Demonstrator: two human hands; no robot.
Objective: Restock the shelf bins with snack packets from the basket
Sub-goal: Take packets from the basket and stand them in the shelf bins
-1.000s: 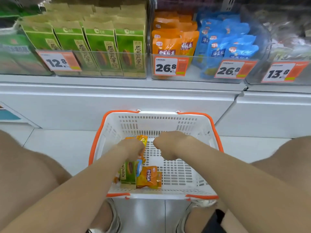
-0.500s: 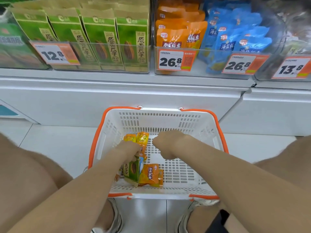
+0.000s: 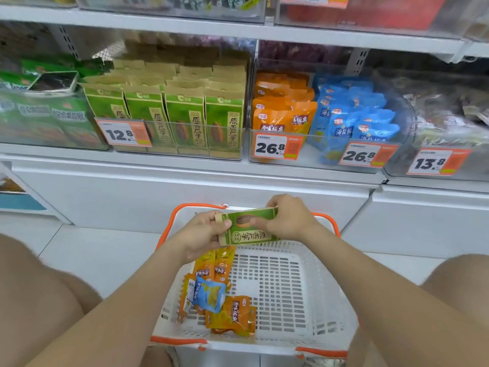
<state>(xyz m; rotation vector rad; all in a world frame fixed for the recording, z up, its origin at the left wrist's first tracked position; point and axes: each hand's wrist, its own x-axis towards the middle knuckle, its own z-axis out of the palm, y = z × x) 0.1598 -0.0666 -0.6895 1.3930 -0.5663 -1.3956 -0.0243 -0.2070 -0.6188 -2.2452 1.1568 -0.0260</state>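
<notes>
A green sunflower-seed packet (image 3: 247, 229) lies sideways above the white basket (image 3: 280, 292), held between both hands. My left hand (image 3: 203, 234) grips its left end and my right hand (image 3: 288, 221) pinches its right end. On the basket floor at the left lie several orange packets (image 3: 232, 317) and one blue packet (image 3: 210, 294). On the shelf, a clear bin (image 3: 174, 115) holds matching green packets upright behind the 12.8 tag.
To the right, another clear bin holds orange packets (image 3: 280, 109) and blue packets (image 3: 354, 115), each tagged 26.8. Bins farther left and right hold other snacks. A white shelf base (image 3: 185, 189) stands behind the basket. My knees flank the basket on the pale floor.
My left hand has lifted the green packet out of the basket, and my right hand has taken hold of its other end. The view has tilted up toward the shelf.
</notes>
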